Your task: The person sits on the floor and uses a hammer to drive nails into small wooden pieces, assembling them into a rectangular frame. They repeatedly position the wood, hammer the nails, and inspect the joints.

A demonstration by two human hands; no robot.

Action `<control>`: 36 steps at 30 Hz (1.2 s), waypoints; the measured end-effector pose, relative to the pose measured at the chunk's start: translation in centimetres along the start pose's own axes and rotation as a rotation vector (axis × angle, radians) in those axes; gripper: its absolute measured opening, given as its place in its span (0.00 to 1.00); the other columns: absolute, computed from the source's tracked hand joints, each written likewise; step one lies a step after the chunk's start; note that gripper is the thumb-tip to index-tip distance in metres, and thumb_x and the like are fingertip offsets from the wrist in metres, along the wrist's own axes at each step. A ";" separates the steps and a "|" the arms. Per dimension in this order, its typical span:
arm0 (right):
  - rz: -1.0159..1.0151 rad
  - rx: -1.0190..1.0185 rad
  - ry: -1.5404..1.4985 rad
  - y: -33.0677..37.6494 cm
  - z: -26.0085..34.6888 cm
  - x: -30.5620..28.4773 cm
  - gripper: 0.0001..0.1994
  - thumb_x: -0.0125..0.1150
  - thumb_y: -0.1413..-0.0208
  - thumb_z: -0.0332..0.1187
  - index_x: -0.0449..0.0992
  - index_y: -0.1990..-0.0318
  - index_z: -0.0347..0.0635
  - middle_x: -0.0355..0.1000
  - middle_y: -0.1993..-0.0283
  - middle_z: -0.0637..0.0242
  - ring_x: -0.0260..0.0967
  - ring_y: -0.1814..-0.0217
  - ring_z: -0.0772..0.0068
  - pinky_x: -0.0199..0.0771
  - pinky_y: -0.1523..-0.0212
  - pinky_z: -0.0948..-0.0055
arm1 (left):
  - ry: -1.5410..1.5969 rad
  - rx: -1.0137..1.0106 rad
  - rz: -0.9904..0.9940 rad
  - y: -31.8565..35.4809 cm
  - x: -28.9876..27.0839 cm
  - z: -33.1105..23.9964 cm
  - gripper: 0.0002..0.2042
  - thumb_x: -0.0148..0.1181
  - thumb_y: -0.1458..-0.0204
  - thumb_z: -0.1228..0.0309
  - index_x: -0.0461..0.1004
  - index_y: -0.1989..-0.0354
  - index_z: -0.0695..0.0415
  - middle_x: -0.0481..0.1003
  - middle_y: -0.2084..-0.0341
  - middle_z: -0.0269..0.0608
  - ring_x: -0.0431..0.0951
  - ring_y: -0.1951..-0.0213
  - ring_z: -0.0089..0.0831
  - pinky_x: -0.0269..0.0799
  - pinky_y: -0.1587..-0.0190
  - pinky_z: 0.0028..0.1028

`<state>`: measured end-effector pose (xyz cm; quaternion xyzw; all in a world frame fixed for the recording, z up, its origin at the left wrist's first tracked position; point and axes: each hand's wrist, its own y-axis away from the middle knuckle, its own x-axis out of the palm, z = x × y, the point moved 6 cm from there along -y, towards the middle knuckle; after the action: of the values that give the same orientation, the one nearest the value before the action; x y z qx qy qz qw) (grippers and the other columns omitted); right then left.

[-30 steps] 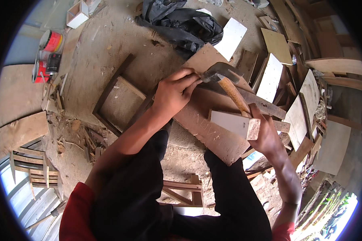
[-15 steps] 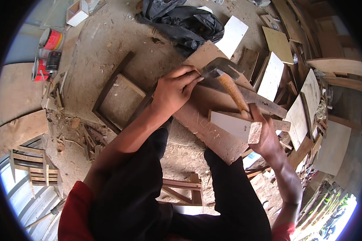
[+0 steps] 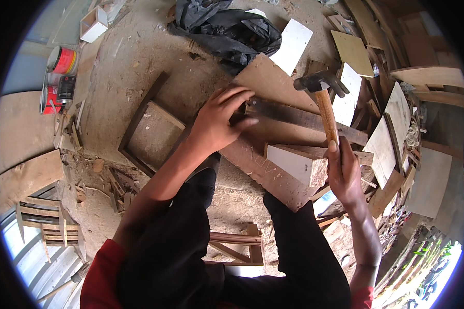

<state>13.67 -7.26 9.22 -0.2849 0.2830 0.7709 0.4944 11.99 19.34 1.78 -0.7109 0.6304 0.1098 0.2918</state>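
While your right hand point(image 3: 345, 175) grips brown-handled, dark-metal claw hammer point(image 3: 326, 105) over long dark wooden bar point(image 3: 296, 115), left hand point(image 3: 214, 123), fingers spread wide, sits by bar's end, presumably for steadying.

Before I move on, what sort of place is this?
Probably a woodworking space: the right hand holds a hammer, boards crowd the right side, and wood scraps litter the floor.
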 end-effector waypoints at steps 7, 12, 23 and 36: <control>-0.132 -0.229 0.244 -2.2 1.3 -0.3 0.27 0.72 0.51 0.30 0.67 0.45 0.37 0.74 0.60 0.50 0.74 0.62 0.48 0.74 0.60 0.58 | -0.143 0.104 0.003 -0.4 -0.1 -1.0 0.22 0.73 0.56 0.66 0.78 0.52 0.60 0.78 0.56 0.44 0.78 0.53 0.37 0.75 0.52 0.31; 0.082 -0.179 0.355 -4.6 -2.2 1.6 0.29 0.67 0.48 0.31 0.61 0.41 0.37 0.75 0.56 0.42 0.75 0.55 0.39 0.75 0.56 0.50 | -0.035 0.039 0.013 -0.9 0.4 -1.7 0.23 0.73 0.57 0.65 0.79 0.52 0.61 0.79 0.57 0.45 0.79 0.53 0.37 0.73 0.50 0.31; -0.152 -0.425 0.479 -2.2 4.9 -9.5 0.25 0.68 0.48 0.35 0.71 0.42 0.42 0.75 0.50 0.47 0.75 0.50 0.47 0.75 0.49 0.55 | 0.146 -0.010 0.026 -4.1 -2.5 -11.6 0.25 0.76 0.58 0.63 0.79 0.50 0.57 0.80 0.57 0.42 0.79 0.60 0.26 0.74 0.59 0.26; -0.061 -0.410 0.429 5.2 10.3 -12.9 0.28 0.71 0.50 0.34 0.72 0.42 0.37 0.76 0.53 0.45 0.75 0.53 0.54 0.71 0.51 0.62 | 0.449 -0.020 0.131 2.1 -4.7 -14.5 0.32 0.76 0.57 0.62 0.72 0.44 0.61 0.78 0.51 0.39 0.76 0.50 0.27 0.71 0.47 0.29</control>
<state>11.78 -9.43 26.33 -0.5437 0.2108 0.7189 0.3783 6.04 15.16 15.32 -0.6780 0.7231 -0.0259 0.1295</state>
